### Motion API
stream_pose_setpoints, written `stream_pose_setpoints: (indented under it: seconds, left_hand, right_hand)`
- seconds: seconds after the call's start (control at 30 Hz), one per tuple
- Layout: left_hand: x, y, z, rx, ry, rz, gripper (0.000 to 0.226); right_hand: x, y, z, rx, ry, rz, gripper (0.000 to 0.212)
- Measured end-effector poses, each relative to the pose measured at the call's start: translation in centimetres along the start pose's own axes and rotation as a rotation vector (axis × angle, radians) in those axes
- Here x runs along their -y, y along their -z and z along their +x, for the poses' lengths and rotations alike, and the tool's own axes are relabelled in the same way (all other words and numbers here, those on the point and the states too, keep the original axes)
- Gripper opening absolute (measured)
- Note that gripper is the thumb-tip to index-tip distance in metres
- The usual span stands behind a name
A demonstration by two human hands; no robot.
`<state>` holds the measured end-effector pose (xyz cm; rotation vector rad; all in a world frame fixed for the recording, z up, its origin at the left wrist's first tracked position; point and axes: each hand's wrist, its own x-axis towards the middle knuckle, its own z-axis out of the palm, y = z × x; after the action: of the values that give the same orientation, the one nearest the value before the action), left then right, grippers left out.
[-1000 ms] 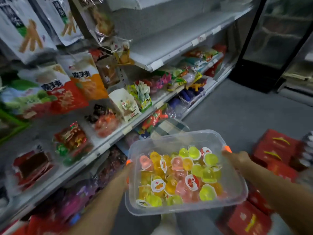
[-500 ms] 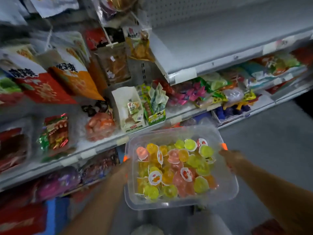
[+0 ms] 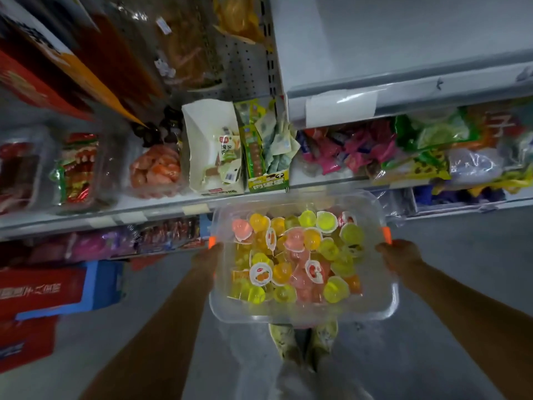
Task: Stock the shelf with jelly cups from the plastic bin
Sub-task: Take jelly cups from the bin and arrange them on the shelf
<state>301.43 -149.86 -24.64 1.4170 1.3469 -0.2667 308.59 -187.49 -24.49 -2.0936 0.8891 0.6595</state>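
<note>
A clear plastic bin (image 3: pixel 386 301) with orange handle clips hangs in front of me, level, just below the shelf front. It is filled with several jelly cups (image 3: pixel 297 255) in yellow, green, orange and pink. My left hand (image 3: pixel 209 256) grips the bin's left side by its orange clip. My right hand (image 3: pixel 402 256) grips the right side the same way. Above right is a bare grey shelf (image 3: pixel 403 39) with a blank price strip.
The middle shelf (image 3: pixel 161 206) holds snack tubs, a white carton (image 3: pixel 213 148), a green box (image 3: pixel 265 157) and bright wrapped sweets (image 3: pixel 354 148). Hanging bags fill the upper left. Red and blue boxes (image 3: pixel 49 290) stand on the floor at left. My shoes (image 3: pixel 302 342) show below the bin.
My view has swung left and down from the aisle to face the shelves squarely. The bin stays level in both hands and has come close under the middle shelf's edge.
</note>
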Motion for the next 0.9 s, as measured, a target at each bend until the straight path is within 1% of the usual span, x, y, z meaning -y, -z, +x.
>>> stream_pose_setpoints:
  seconds: [0.03, 0.07, 0.1, 0.13, 0.17, 0.2, 0.23, 0.27, 0.3, 0.33, 0.37, 0.4, 0.43, 0.47, 0.5, 0.53, 0.6, 0.67, 0.73, 0.77, 0.8, 0.9]
  left_hand:
    - [-0.1, -0.3, 0.0, -0.017, -0.009, 0.034, 0.031]
    - [-0.3, -0.6, -0.1, -0.021, -0.012, 0.063, 0.025]
    - [-0.4, -0.7, -0.3, -0.034, -0.019, 0.076, 0.019]
    - [-0.5, -1.0, -0.6, -0.047, -0.031, 0.106, 0.019]
    - [-0.3, -1.2, -0.7, -0.074, -0.062, 0.171, 0.028]
    - [0.0, -1.5, -1.1, -0.126, -0.113, 0.304, 0.04]
    - [0.6, -1.8, -1.6, -0.206, -0.208, 0.436, 0.052]
    - [1.2, -2.2, -2.3, -0.282, -0.358, 0.53, 0.059]
    - [2.0, -2.5, -3.3, -0.325, -0.555, 0.604, 0.06]
    - [2.9, -3.0, -4.0, -0.336, -0.75, 0.699, 0.059]
    - [3.9, -3.5, -4.5, -0.335, -0.911, 0.826, 0.057]
    - [5.0, -4.0, -4.5, -0.307, -1.011, 0.96, 0.058]
    - [5.8, -4.3, -4.3, -0.28, -1.041, 1.08, 0.06]
    - [6.2, -4.5, -4.1, -0.244, -1.027, 1.176, 0.063]
    - [6.3, -4.5, -3.9, -0.204, -0.984, 1.237, 0.068]
    - [6.5, -4.5, -3.4, -0.183, -0.982, 1.278, 0.073]
    - [7.0, -4.6, -2.6, -0.126, -1.048, 1.339, 0.078]
    - [7.4, -4.7, -1.7, -0.043, -1.115, 1.386, 0.08]
    - [7.4, -4.7, -1.7, 0.002, -1.06, 1.427, 0.079]
    - [7.3, -4.8, -1.9, 0.009, -1.018, 1.445, 0.076]
    - [7.2, -4.9, -1.9, 0.021, -0.975, 1.45, 0.073]
    - [6.6, -5.2, -2.0, 0.049, -0.961, 1.415, 0.064]
  right_hand:
    - [0.3, -0.2, 0.2, -0.011, 0.013, -0.02, 0.015]
    - [0.5, -0.5, 0.3, -0.026, 0.023, -0.046, 0.017]
    - [0.6, -0.7, 0.4, -0.036, 0.03, -0.081, 0.021]
    - [0.6, -0.9, 0.2, -0.047, 0.041, -0.127, 0.027]
    - [0.6, -1.1, -0.3, -0.073, 0.064, -0.193, 0.034]
    - [0.3, -1.3, -1.0, -0.134, 0.129, -0.271, 0.043]
    - [-0.1, -1.6, -1.7, -0.227, 0.252, -0.351, 0.051]
    - [-0.7, -1.9, -2.2, -0.32, 0.451, -0.446, 0.057]
    - [-1.1, -2.3, -2.8, -0.362, 0.686, -0.56, 0.064]
    - [-1.6, -2.9, -3.4, -0.344, 0.907, -0.669, 0.07]
    - [-2.2, -3.7, -3.9, -0.278, 1.075, -0.772, 0.075]
    - [-3.0, -4.8, -4.1, -0.181, 1.162, -0.85, 0.078]
    - [-3.3, -5.9, -4.3, -0.065, 1.165, -0.909, 0.08]
    - [-3.5, -7.0, -4.3, 0.046, 1.123, -0.937, 0.082]
    - [-3.5, -7.8, -4.3, 0.118, 1.068, -0.946, 0.085]
    - [-3.3, -8.6, -4.1, 0.144, 1.034, -0.952, 0.086]
    - [-2.6, -9.8, -3.4, 0.172, 1.0, -1.032, 0.089]
    - [-2.0, -10.6, -2.9, 0.18, 0.975, -1.128, 0.082]
    - [-1.4, -10.9, -3.4, 0.182, 0.94, -1.183, 0.07]
    - [-1.4, -11.1, -3.6, 0.175, 0.927, -1.182, 0.069]
    - [-1.4, -11.4, -3.7, 0.178, 0.906, -1.185, 0.07]
    - [-0.8, -12.0, -4.4, 0.168, 0.837, -1.207, 0.083]
